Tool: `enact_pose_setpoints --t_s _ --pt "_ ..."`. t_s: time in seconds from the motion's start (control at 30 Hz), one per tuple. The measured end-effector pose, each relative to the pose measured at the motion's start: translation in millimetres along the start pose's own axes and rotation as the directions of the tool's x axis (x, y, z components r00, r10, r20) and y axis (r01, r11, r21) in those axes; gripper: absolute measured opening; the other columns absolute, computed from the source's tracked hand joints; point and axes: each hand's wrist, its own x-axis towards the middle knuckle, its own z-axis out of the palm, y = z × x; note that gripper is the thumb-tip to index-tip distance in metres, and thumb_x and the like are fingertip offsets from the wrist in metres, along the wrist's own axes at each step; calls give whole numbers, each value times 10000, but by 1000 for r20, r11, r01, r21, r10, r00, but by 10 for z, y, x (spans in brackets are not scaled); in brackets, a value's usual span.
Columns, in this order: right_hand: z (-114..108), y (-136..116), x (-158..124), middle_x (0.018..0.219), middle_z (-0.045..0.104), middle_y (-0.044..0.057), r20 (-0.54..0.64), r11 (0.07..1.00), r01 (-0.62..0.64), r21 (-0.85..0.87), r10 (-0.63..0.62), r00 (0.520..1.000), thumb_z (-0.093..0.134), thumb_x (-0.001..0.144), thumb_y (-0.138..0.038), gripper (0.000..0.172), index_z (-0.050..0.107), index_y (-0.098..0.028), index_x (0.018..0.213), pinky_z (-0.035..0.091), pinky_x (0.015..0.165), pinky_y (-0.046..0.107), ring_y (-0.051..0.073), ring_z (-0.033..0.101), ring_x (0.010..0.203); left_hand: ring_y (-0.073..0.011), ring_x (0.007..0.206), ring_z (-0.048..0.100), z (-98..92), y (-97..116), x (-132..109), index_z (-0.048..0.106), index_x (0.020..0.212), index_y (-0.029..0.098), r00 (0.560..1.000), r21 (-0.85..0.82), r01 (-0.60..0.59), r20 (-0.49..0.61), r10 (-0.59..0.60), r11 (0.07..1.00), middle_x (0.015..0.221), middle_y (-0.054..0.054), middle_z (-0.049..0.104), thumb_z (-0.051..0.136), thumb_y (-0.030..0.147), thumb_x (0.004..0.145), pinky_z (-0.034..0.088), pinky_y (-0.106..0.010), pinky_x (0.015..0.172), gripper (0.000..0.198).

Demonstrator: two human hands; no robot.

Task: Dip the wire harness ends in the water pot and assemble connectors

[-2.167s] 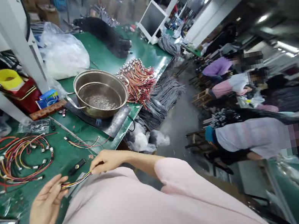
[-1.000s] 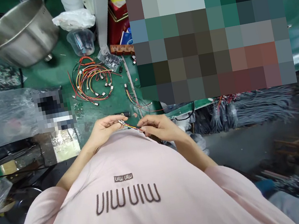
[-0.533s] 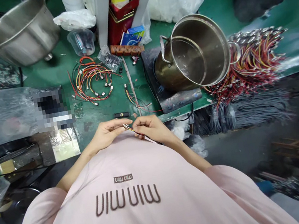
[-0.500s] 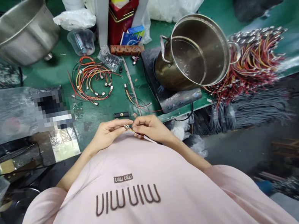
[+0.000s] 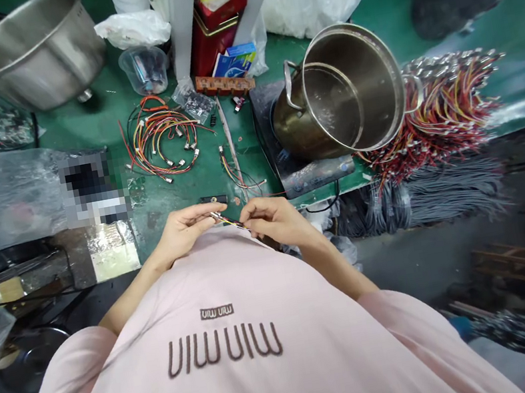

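A thin wire harness (image 5: 232, 221) with coloured strands stretches between my two hands, just off the table's front edge. My left hand (image 5: 185, 229) pinches its end, where a small metal connector shows at the fingertips. Along the wires, my right hand (image 5: 272, 219) is closed with thumb and fingers pressed together. Past my fingers lies a small black block (image 5: 214, 199). Farther back on the green table are a single wire harness (image 5: 233, 173) and a loose coil of red, yellow and black wires (image 5: 160, 136) with small metal connectors.
A steel pot (image 5: 300, 123) stands on a dark hot plate (image 5: 261, 105) at the right, beside a heap of red and yellow wires (image 5: 451, 112). A steel basin (image 5: 41, 66) sits back left. Clear plastic bags (image 5: 3, 195) cover the left side. Grey cables (image 5: 450, 194) hang below the edge.
My right hand has moved a little to the right, away from my left, so a longer stretch of the wires shows between them. My left hand has shifted slightly left.
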Motion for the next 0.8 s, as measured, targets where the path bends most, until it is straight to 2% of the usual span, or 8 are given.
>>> enact_pose_setpoints --t_s 0.13,0.23,0.43,0.57,0.67,0.8 --pt "0 1 -24 739 642 3 -19 958 107 -266 -116 993 551 779 -173 113 662 -162 796 410 582 225 83 522 584 -199 945 708 -1 -14 3 765 1026 177 1000 8 -5 14 5 1000 1102 -101 743 733 351 772 549 -306 876 309" --pt "15 -15 -19 816 673 17 4 916 169 -363 -180 984 580 805 -201 114 684 -169 842 432 640 240 93 542 629 -193 939 710 -2 -41 1 761 1033 173 1000 -2 -7 26 7 1000 1104 -101 743 731 338 780 548 -292 870 303" --pt "43 -25 -24 780 679 11 -8 954 167 -251 -174 985 591 823 -203 71 636 -170 866 481 658 236 120 619 699 -184 897 719 -9 -48 3 761 1021 166 999 -52 22 46 -20 998 1068 -96 753 746 319 771 552 -278 846 293" --pt "40 -29 -46 754 671 -1 1 977 144 -155 -146 989 530 838 -168 60 586 -181 853 488 583 212 108 630 644 -199 900 722 -14 -42 16 769 990 162 994 -91 70 92 -61 993 1023 -99 762 778 330 737 550 -292 859 304" --pt "26 -43 -53 762 674 0 44 955 191 -226 -186 982 467 859 -132 155 612 -180 834 475 570 199 93 615 626 -195 895 723 -21 -69 17 770 984 174 991 -138 99 102 -85 985 1034 -95 760 787 332 729 551 -296 867 301" --pt "11 -56 -58 758 677 1 80 864 354 -359 -349 934 500 856 -109 176 661 -182 845 444 572 198 84 574 608 -180 855 725 -32 -119 10 766 995 180 989 -184 125 96 -109 975 1026 -92 761 786 323 734 558 -295 852 299"
